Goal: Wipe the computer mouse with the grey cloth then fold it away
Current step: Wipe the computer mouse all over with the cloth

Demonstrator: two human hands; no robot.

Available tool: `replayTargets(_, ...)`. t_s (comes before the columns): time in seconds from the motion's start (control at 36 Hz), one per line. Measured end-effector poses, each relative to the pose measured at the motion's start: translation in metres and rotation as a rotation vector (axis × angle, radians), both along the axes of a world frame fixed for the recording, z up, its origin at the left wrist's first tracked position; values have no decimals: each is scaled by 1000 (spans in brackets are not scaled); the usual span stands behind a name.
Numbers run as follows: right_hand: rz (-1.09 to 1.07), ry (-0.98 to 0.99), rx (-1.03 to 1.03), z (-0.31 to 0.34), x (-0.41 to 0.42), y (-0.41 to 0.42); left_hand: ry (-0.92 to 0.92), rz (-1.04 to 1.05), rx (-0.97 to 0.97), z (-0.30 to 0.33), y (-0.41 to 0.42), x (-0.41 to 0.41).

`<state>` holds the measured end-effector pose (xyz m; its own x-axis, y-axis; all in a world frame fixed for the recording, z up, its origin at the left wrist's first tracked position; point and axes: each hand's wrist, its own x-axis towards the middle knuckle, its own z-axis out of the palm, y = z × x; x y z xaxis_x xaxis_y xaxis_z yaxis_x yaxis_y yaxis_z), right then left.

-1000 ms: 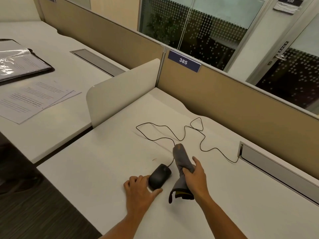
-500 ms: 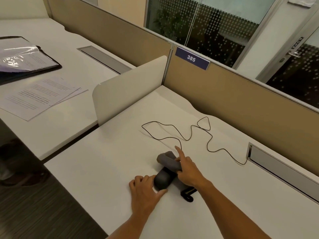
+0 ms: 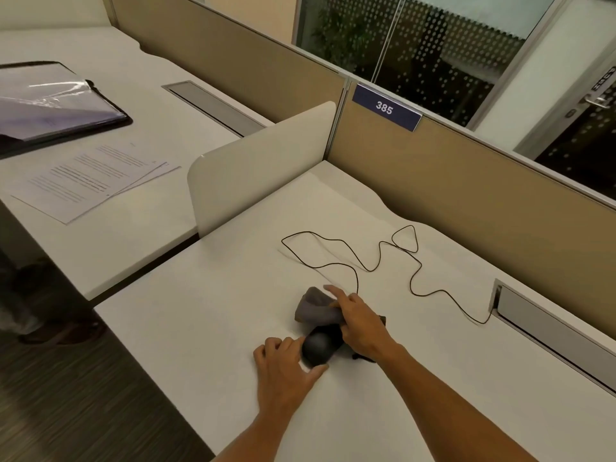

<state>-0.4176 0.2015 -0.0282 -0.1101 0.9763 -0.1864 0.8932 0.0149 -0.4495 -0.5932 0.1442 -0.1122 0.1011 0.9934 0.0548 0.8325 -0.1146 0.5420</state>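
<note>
A black wired computer mouse (image 3: 320, 347) lies on the white desk (image 3: 206, 328). My left hand (image 3: 286, 368) grips its near end, thumb on one side and fingers on the other. My right hand (image 3: 358, 320) presses the bunched grey cloth (image 3: 315, 308) down over the front half of the mouse, forefinger stretched out on top. A dark end of the cloth sticks out to the right under my right wrist. The mouse's thin black cable (image 3: 366, 261) loops across the desk behind.
The cable runs to a grey cable slot (image 3: 546, 331) at the right. A white divider (image 3: 260, 161) and tan partition (image 3: 466, 181) bound the desk. Printed sheets (image 3: 93, 178) and a black folder (image 3: 50, 101) lie on the neighbouring desk at left.
My right hand has brought the cloth down from beside the mouse onto its front and pushed it left across the top. My left hand has kept its hold on the mouse.
</note>
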Motion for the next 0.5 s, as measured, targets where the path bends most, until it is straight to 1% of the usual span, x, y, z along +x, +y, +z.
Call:
replayTargets(0.39,29,-28,-55,-1,14,-14,44,-2,2,4,0,1)
replayTargets(0.5,66,-41,-82,4,20,-16,67,-10,3,5,-1,1)
